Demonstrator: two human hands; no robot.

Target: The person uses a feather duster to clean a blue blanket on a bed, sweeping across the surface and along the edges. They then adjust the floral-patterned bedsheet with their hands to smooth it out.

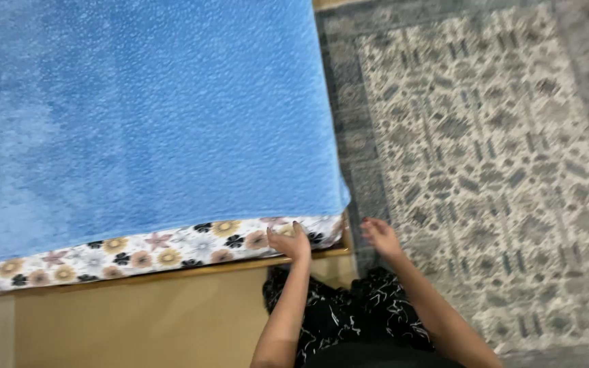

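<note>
We are noting blur; left hand (290,242) is gripping the floral mattress edge (172,251) under the blue sheet (144,116), right hand (378,236) hanging open beside it

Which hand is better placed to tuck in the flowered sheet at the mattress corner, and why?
Probably the left hand: it already rests on the flowered sheet near the corner, under the blue cover. The right hand hangs free over the rug.

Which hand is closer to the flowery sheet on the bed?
Left. The left hand touches the flowery sheet at the bed's corner; the right hand hangs just past that corner, above the patterned rug.
</note>
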